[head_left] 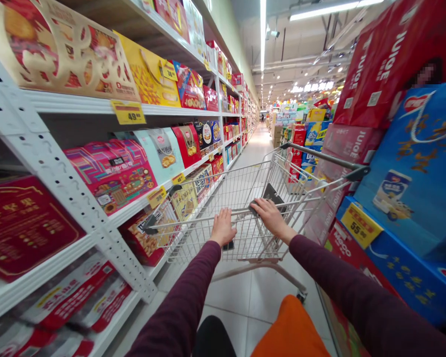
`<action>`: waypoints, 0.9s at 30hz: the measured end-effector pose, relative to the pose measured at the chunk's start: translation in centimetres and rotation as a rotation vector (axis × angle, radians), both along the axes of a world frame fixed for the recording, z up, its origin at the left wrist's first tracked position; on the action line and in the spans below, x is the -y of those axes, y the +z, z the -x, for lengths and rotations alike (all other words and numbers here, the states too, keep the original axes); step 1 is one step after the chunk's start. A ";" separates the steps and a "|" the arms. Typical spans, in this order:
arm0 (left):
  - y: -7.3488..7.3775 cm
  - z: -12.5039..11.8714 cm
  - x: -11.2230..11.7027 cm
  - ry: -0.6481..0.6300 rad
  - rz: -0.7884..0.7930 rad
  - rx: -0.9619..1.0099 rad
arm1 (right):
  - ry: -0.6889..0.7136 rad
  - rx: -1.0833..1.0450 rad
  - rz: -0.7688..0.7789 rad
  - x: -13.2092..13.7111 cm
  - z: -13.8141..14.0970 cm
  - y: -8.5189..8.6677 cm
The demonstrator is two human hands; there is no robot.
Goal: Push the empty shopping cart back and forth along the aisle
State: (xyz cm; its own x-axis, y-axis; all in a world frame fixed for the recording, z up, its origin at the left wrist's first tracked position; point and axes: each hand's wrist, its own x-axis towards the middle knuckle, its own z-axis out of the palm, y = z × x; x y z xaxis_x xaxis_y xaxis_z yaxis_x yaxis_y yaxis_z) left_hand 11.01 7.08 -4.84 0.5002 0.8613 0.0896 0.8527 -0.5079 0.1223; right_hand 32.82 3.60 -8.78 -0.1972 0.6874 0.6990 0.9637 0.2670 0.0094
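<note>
A metal wire shopping cart [202,221] stands turned sideways across the aisle in front of me. Its grey handle bar [319,155] is at the right end. My left hand [223,227] is closed over the near top rim of the basket, fingers pointing forward. To its right, my right hand [270,217] curls over the same rim at a dark plastic piece. Both thumbs point inward. Through the wires I see the floor and a dark panel [275,196]; no goods show in the basket.
White shelving [130,250] with boxed snacks and yellow price tags runs along the left, close to the cart's left end. Stacked red cartons [371,64] and blue gift boxes [405,173] line the right. A tiled aisle [258,136] stretches ahead, a distant person in it.
</note>
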 end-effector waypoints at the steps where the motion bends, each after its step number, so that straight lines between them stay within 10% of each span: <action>1: -0.3 0.9 -0.2 0.084 -0.016 0.009 | -0.040 -0.007 0.001 0.5 -0.9 0.2; 8: -1.6 4.8 -0.7 0.235 -0.015 0.001 | -0.169 -0.110 -0.047 2.2 -5.6 0.4; 18: -0.8 6.3 -0.3 0.122 0.032 -0.039 | 0.208 0.023 0.045 -3.0 8.3 -1.5; 27: -1.9 10.0 -0.2 0.245 0.011 -0.052 | 0.216 -0.096 -0.029 -2.7 3.5 -2.0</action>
State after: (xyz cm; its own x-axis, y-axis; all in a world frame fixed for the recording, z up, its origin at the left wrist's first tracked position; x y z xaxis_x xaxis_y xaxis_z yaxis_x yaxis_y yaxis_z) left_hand 0.98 7.24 -6.78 0.2801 0.9581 0.0595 0.9554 -0.2843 0.0797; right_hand 29.36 6.27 -10.81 -0.2696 0.6155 0.7406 0.8810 0.4681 -0.0683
